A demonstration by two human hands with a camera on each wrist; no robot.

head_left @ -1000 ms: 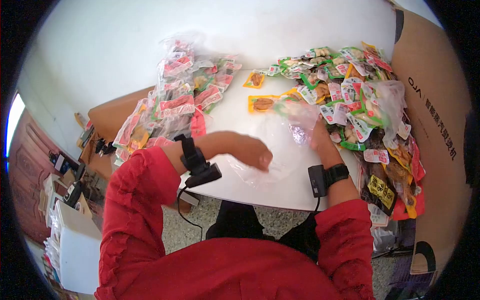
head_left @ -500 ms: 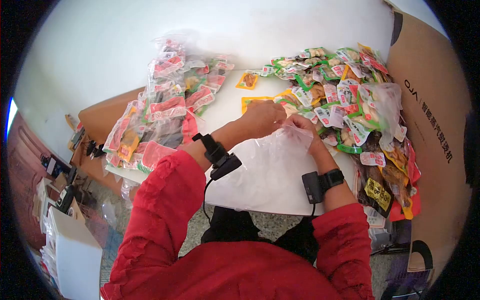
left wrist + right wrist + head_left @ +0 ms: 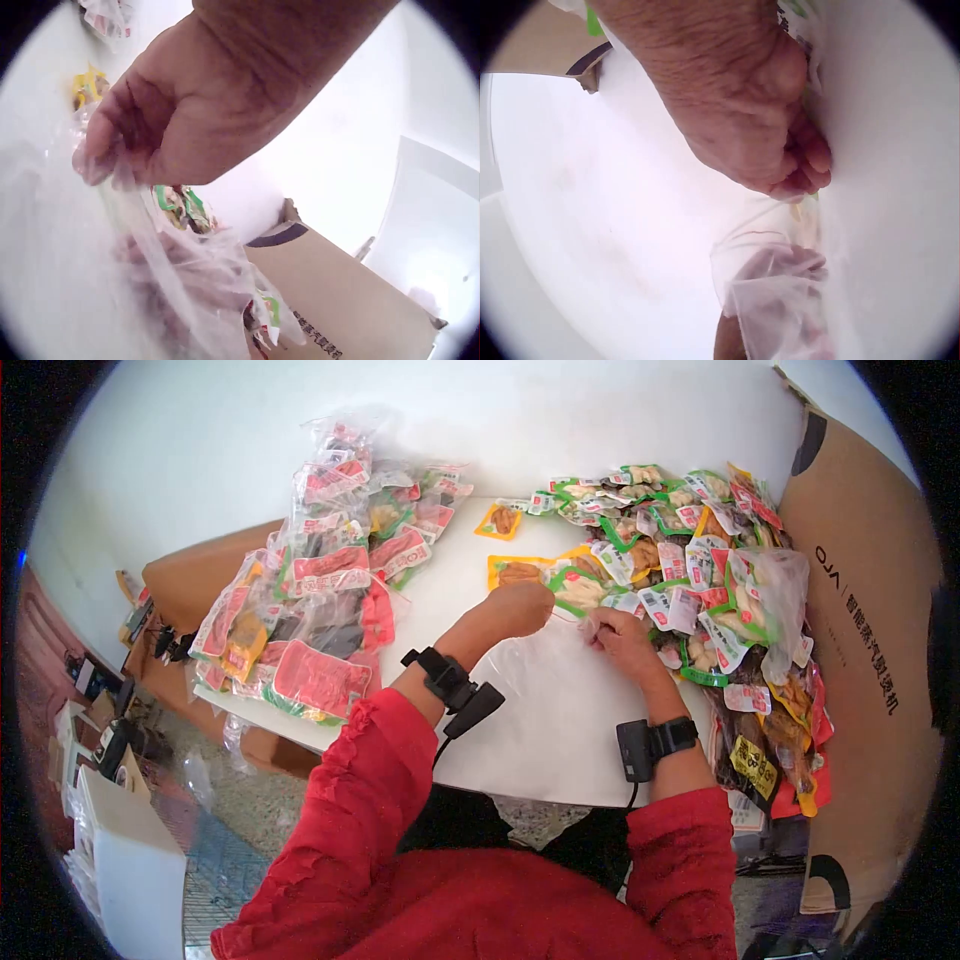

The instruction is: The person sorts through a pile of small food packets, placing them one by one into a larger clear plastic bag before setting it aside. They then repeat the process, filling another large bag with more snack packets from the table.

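A thin clear plastic bag (image 3: 525, 665) hangs between my two hands over the white table. My left hand (image 3: 520, 610) pinches one side of its mouth between thumb and fingers, as the left wrist view shows up close. A short way to the right, my right hand (image 3: 622, 642) pinches the opposite side with curled fingertips. The bag's film (image 3: 769, 300) drapes in front of the left hand in the right wrist view. Just beyond both hands lie a green-edged food packet (image 3: 580, 592) with pale contents and a yellow-edged packet (image 3: 518, 572).
Many sealed food packets (image 3: 690, 575) are heaped at the right, beside a tall cardboard box (image 3: 870, 660). At the left stands a pile of clear bags filled with red-labelled packets (image 3: 330, 570). A single yellow-edged packet (image 3: 498, 520) lies near the wall.
My left hand has come from the near side to the bag at my right hand. After meeting there, the hands have moved slightly apart, with the bag's mouth between them.
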